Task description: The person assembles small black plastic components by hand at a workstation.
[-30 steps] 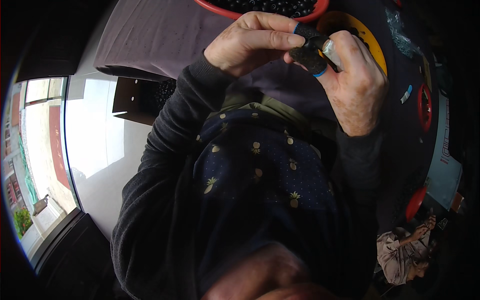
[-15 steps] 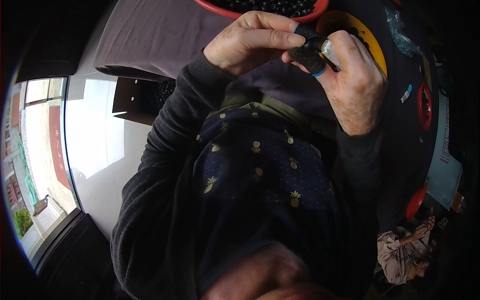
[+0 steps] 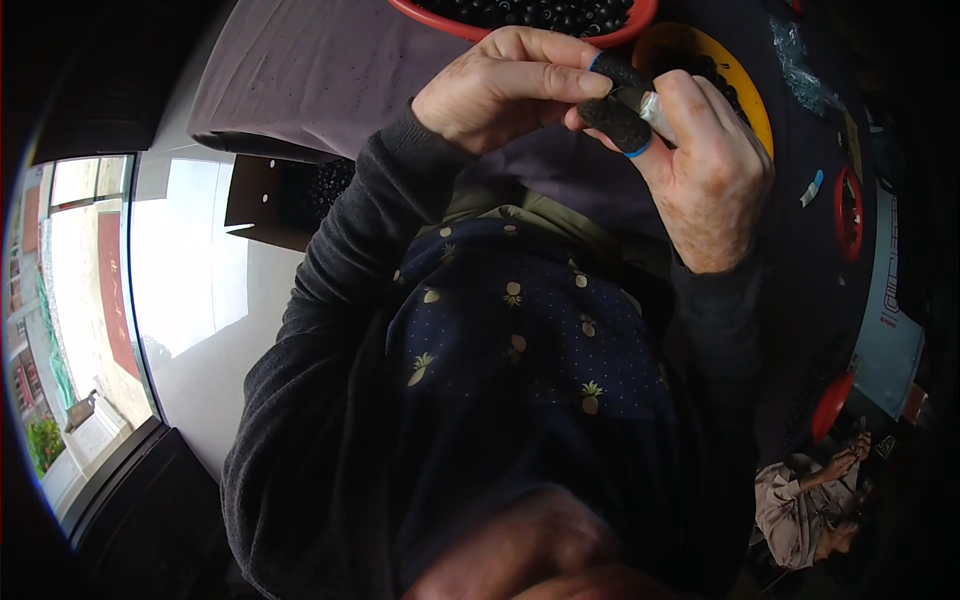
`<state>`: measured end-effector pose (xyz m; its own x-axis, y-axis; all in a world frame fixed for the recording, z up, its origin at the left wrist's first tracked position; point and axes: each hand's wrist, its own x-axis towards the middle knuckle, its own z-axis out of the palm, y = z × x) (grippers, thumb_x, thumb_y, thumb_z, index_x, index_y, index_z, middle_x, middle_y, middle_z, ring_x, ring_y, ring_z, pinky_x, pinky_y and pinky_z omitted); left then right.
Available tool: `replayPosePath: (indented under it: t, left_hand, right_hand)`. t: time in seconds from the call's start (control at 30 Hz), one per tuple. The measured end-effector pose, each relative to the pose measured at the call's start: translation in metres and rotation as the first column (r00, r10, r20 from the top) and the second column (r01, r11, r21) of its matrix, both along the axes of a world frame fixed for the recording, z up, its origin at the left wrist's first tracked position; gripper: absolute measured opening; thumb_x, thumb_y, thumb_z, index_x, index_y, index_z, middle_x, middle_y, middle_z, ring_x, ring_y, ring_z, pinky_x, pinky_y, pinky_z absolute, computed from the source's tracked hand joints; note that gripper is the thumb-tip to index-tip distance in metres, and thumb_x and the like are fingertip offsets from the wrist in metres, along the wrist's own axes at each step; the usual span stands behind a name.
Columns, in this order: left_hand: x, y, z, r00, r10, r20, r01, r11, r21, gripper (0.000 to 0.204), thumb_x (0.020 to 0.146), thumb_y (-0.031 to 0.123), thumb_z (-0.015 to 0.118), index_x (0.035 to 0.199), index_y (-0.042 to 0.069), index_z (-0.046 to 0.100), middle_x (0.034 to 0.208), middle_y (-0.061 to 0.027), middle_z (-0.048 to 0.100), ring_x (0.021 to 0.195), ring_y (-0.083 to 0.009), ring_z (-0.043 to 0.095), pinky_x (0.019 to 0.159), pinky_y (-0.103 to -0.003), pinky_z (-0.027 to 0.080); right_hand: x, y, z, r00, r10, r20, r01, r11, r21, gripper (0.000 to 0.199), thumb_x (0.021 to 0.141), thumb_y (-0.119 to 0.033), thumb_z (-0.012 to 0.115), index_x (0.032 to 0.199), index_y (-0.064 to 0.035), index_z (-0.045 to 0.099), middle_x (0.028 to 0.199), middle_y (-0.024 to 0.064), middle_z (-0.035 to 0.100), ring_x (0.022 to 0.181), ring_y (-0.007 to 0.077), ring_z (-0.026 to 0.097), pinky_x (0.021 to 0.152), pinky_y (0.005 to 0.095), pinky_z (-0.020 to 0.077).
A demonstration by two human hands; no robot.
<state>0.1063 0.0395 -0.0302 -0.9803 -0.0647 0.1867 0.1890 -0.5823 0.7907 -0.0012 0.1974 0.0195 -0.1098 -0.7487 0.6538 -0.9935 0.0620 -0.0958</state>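
garment [image 3: 510, 340]: navy w/ yellowish pineapples & dots; sleeves [image 3: 350, 215] dk grey; finger covers [image 3: 622, 128] blk w/ blue edges; basin [image 3: 643, 22] red; bowl [image 3: 748, 85] yellow.

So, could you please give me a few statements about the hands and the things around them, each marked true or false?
1. The left hand is bare on every finger. False: its forefinger wears a dark cover with a blue edge.
2. The thumb of the right hand wears a similar cover. True.
3. The two hands are held far apart. False: they come together at the fingertips.
4. The large red bowl holds many dark, round pieces. True.
5. A small blue-and-white item lies left of the left hand. False: it lies right of the right hand.
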Motion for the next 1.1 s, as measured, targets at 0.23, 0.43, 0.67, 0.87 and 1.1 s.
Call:
replayPosePath:
  t: [0.23, 0.43, 0.67, 0.87, 1.1]
  left_hand:
    - [-0.0014, -0.0021, -0.0015, 1.0, 0.022, -0.005, -0.022, 0.998, -0.059, 0.026, 0.086, 0.01, 0.058, 0.11, -0.001, 0.062, 0.091, -0.0054, 0.067, 0.077, -0.0103, 0.062, 0.071, -0.024, 0.05]
    - [-0.0029, -0.0021, -0.0022, 0.999, -0.011, -0.031, 0.01, 0.999, -0.046, 0.026, 0.087, 0.011, 0.058, 0.109, -0.001, 0.063, 0.09, -0.0045, 0.067, 0.076, -0.0087, 0.06, 0.067, -0.023, 0.048]
    - [-0.0029, -0.0011, -0.0021, 0.999, -0.002, -0.035, 0.0, 0.998, -0.057, 0.026, 0.086, 0.011, 0.059, 0.109, -0.001, 0.063, 0.089, -0.004, 0.067, 0.074, -0.0077, 0.059, 0.065, -0.022, 0.047]
    - [-0.0032, 0.0001, -0.0024, 1.0, 0.012, -0.029, -0.014, 0.998, -0.065, 0.025, 0.086, 0.011, 0.059, 0.108, -0.001, 0.063, 0.087, -0.0035, 0.066, 0.072, -0.0074, 0.058, 0.063, -0.021, 0.046]
    - [-0.0024, 0.0005, 0.0014, 1.0, -0.007, -0.017, 0.006, 0.999, -0.047, 0.023, 0.086, 0.01, 0.059, 0.106, -0.001, 0.064, 0.085, -0.0024, 0.066, 0.071, -0.0067, 0.057, 0.063, -0.021, 0.046]
  right_hand:
    - [-0.0018, -0.0005, 0.0029, 1.0, 0.002, -0.027, -0.003, 1.0, -0.022, 0.033, 0.068, -0.025, 0.08, 0.075, -0.0086, 0.053, 0.064, 0.0004, 0.055, 0.056, 0.016, 0.059, 0.047, 0.0268, 0.0494]
    - [-0.0024, 0.0001, -0.0005, 1.0, 0.001, -0.012, -0.001, 1.0, -0.029, 0.034, 0.068, -0.029, 0.08, 0.075, -0.0088, 0.053, 0.064, -0.0002, 0.054, 0.056, 0.0158, 0.059, 0.048, 0.0274, 0.0491]
    - [-0.0035, 0.002, -0.0022, 1.0, -0.023, -0.008, 0.022, 1.0, -0.019, 0.039, 0.068, -0.039, 0.077, 0.078, -0.009, 0.053, 0.064, 0.0, 0.053, 0.056, 0.0171, 0.059, 0.049, 0.029, 0.0481]
    - [-0.0037, 0.0024, -0.0038, 1.0, -0.022, -0.017, 0.022, 1.0, -0.023, 0.041, 0.069, -0.042, 0.075, 0.078, -0.009, 0.053, 0.064, -0.0002, 0.052, 0.056, 0.0165, 0.059, 0.05, 0.0291, 0.0483]
    - [0.0007, 0.0028, -0.0027, 0.999, -0.045, -0.006, 0.045, 0.999, -0.01, 0.04, 0.07, -0.041, 0.075, 0.076, -0.009, 0.053, 0.064, -0.0003, 0.053, 0.056, 0.0166, 0.058, 0.05, 0.0291, 0.0481]
